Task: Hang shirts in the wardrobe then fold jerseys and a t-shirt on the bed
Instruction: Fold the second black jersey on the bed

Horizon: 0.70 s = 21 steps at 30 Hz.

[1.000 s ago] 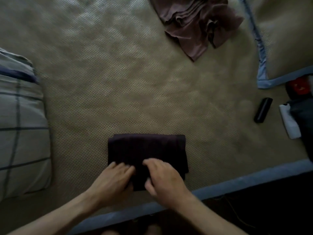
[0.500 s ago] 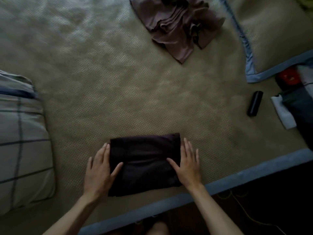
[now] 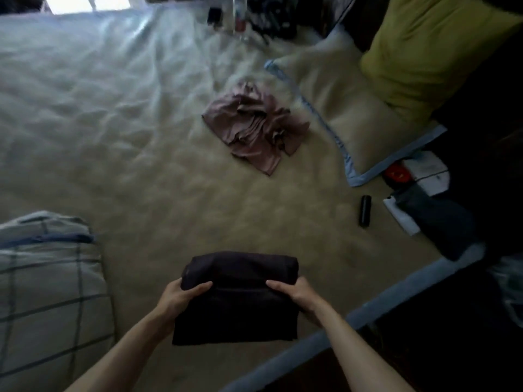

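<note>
A folded dark garment (image 3: 240,295) is near the front edge of the bed (image 3: 127,137), a compact dark rectangle. My left hand (image 3: 178,297) grips its left side, thumb on top. My right hand (image 3: 297,292) grips its right side the same way. The garment looks lifted slightly off the beige sheet, its near part hanging down. A crumpled mauve garment (image 3: 254,128) lies unfolded further back, right of centre.
A checked pillow (image 3: 42,292) sits at the left. A beige pillow with blue trim (image 3: 339,103) and a yellow-green pillow (image 3: 424,46) are at the right. A small black cylinder (image 3: 365,211) and a dark-and-white pile (image 3: 424,210) lie near the right edge. Clutter stands beyond the bed.
My hands went from pressing on top of the dark garment, to flat at its sides, to gripping both sides and lifting it. The view has tilted up toward the far bed.
</note>
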Available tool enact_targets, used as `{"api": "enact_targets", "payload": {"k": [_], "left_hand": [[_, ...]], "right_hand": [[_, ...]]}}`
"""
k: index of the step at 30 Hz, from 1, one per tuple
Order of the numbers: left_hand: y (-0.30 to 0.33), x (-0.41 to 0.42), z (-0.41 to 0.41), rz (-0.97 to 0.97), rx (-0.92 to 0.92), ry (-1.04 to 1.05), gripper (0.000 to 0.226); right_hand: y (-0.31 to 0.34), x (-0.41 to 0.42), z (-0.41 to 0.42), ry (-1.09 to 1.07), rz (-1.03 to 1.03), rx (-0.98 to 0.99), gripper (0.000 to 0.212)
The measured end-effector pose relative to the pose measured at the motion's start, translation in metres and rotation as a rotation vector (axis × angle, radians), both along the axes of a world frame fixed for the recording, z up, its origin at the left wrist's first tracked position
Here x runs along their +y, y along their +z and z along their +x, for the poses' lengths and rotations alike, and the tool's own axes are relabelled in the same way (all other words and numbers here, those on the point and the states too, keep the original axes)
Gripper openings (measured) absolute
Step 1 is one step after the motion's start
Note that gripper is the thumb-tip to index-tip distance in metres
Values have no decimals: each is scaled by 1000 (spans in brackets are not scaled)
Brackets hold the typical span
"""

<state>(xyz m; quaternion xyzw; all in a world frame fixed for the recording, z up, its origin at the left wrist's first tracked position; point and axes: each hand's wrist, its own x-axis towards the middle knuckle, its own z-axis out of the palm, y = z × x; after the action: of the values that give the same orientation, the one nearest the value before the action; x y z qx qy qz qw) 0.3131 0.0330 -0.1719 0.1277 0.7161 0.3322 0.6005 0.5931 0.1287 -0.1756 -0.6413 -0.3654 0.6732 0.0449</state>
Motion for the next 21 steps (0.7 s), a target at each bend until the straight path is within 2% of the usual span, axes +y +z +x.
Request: {"api": "enact_targets", "payload": {"k": [3,4,6,7,10,14,16,19,21], "left_hand": [[72,32,-10,158,-41,-150,29],[98,42,-10,213,-36,-206,30],[156,66,-9,339,-46,-328,32],[189,74,-5,407,-56,-385,32],[294,85,21,604,-86,-545,33],[425,55,82,808,-207,-805,32],[476,26,120,909,-269,-890,42],[541,-32,184,1048,-345,-1039,82],[576,-78,227,1117,-408,-1150,93]], "right_hand": [[79,-12,-1,-173,208,34,51],[108,-17,-1,-223,295,34,54],[168,-28,1,-313,466,23,76],[201,-39,4,-350,536,9,74],[306,-84,23,-518,739,-15,39],[433,-172,67,-738,1023,-91,38],[487,-232,88,-816,1155,-138,39],[553,-338,108,-865,1321,-246,34],[585,-413,117,-914,1407,-331,33]]}}
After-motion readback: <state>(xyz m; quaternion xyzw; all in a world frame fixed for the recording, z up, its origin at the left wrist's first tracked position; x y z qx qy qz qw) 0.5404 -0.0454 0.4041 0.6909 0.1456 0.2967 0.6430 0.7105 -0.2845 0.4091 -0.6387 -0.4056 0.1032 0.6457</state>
